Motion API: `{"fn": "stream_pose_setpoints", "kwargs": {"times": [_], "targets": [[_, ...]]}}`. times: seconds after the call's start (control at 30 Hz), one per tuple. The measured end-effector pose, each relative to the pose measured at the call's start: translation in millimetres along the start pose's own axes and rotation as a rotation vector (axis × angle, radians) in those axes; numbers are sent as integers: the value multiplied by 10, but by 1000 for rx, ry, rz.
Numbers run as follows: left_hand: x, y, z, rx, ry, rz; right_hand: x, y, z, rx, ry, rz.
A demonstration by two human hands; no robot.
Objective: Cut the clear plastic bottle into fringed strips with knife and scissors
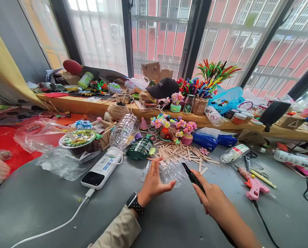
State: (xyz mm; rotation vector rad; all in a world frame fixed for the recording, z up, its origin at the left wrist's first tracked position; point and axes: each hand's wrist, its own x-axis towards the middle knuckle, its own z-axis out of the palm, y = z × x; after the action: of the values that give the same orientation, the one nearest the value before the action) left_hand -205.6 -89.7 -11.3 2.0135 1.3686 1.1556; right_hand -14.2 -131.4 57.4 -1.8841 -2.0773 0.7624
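A clear, ribbed plastic bottle section (174, 169) lies on its side on the grey table. My left hand (155, 181) grips it from the near left side, thumb along the front and fingers at the far left. In my right hand (208, 193) is a black utility knife (194, 178), its tip pointing up and left at the right end of the bottle section. Whether the blade touches the plastic cannot be made out. Just behind the bottle, wooden craft sticks (192, 154) lie in a loose pile.
A pink glue gun (257, 187) with a black cord lies at right, near scissors (247, 161) and another clear bottle (235, 153). At left are a white power bank (102, 169) with its cable and a lidded bowl (78, 142). Craft flowers (169, 125) stand behind.
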Motion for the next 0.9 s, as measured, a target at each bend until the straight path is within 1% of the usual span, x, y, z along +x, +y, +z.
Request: {"fn": "stream_pose_setpoints", "kwargs": {"times": [0.23, 0.4, 0.63, 0.8, 0.9], "targets": [[10, -15, 3, 16, -16, 51, 12, 27, -22, -1, 9, -18], [13, -8, 1, 13, -15, 17, -14, 40, 5, -17, 1, 10], [2, 13, -12, 45, -36, 44, -8, 20, -11, -20, -2, -1], [8, -2, -18, 45, -38, 62, 2, 5, -4, -19, 36, 0], [10, -13, -22, 45, -46, 66, 18, 3, 8, 8, 20, -6]]}}
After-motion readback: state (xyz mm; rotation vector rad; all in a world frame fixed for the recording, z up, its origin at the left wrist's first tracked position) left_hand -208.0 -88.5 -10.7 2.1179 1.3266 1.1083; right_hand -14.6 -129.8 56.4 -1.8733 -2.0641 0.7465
